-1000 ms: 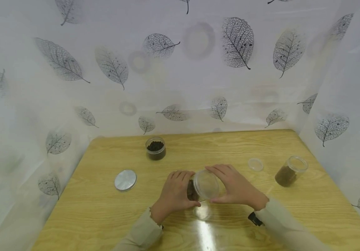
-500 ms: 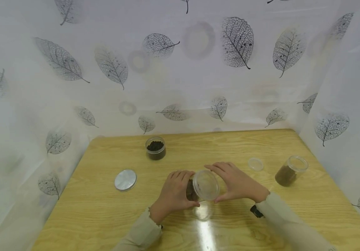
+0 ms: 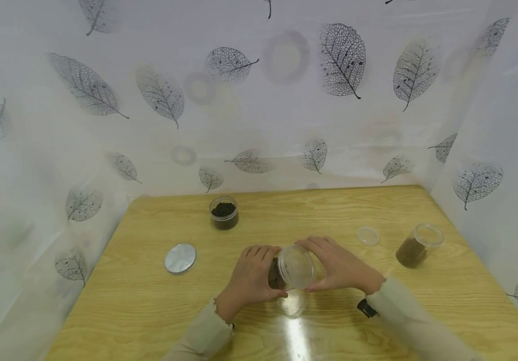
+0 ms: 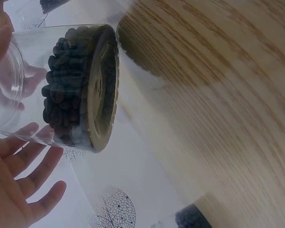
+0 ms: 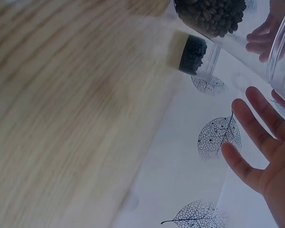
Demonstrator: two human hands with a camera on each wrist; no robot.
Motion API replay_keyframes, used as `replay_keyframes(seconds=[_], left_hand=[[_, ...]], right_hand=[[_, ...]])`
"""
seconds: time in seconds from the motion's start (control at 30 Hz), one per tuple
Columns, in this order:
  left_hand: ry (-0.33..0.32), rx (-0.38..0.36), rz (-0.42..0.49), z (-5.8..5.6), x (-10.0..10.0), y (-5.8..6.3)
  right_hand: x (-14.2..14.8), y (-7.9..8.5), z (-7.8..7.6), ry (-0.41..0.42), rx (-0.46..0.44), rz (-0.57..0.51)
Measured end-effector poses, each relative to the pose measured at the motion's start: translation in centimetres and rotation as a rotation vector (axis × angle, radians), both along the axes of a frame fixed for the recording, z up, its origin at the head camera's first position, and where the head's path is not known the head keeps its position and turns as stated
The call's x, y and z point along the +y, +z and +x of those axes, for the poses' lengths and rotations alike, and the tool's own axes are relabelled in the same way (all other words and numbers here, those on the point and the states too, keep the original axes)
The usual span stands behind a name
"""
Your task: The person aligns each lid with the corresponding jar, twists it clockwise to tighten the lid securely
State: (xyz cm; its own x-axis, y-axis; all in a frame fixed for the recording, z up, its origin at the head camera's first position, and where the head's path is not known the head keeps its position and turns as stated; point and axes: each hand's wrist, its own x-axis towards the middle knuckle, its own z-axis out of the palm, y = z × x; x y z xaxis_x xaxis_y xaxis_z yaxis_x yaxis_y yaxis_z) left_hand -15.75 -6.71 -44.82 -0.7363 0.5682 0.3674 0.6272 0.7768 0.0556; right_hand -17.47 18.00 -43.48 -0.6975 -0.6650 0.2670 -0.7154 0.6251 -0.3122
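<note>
Three clear jars can be counted: one bean jar (image 4: 35, 52), one dark-granule jar (image 3: 224, 223), one brown-filled jar (image 3: 414, 251). Just one silver lid (image 3: 180, 258) and one clear disc (image 3: 368, 236) are seen; whether that pale circle (image 3: 292, 306) makes two discs can't be told. Two hands are shown, left hand (image 3: 252, 276) and right hand (image 3: 337, 268), plus one wood-grain table (image 3: 151, 311).

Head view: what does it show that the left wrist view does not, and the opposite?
Only the head view shows the silver lid, the clear disc and both sleeves. Only the left wrist view shows the scalloped underside of the tilted jar. Both show that jar with its dark beans, the left hand, the wooden table and the leaf-patterned sheet.
</note>
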Motion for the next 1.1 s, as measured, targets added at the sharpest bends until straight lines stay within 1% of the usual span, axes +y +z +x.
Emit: replay_keyframes(seconds=[0.17,0.33,0.43,0.6,0.73,0.8,0.9,1.0,1.1], left_hand=[[0.001,0.024,-0.009,0.1,0.0,0.1],[0.000,0.039,-0.006,0.1,0.0,0.2],[0.007,0.038,-0.014,0.1,0.0,0.3],[0.020,0.028,-0.023,0.2,0.0,0.3],[0.024,0.020,-0.021,0.1,0.0,0.3],[0.026,0.014,-0.021,0.1,0.0,0.3],[0.026,0.005,-0.018,0.1,0.0,0.2],[0.024,0.001,-0.010,0.0,-0.1,0.1],[0.018,-0.002,-0.004,-0.1,-0.1,0.0]], right_hand=[[-0.1,-0.4,0.6,-0.050,0.006,-0.016],[-0.3,-0.8,1.1,-0.073,0.032,-0.063],[-0.4,-1.0,1.4,-0.092,0.041,-0.077],[-0.6,-1.2,1.8,-0.130,0.030,-0.096],[-0.9,-1.2,2.1,-0.141,0.038,-0.108],[-0.9,-1.1,2.1,-0.134,0.041,-0.107],[-0.6,-0.9,1.8,-0.110,0.039,-0.078],[-0.1,-0.6,1.1,-0.068,0.023,-0.037],[0.3,-0.3,0.2,-0.008,0.019,-0.001]])
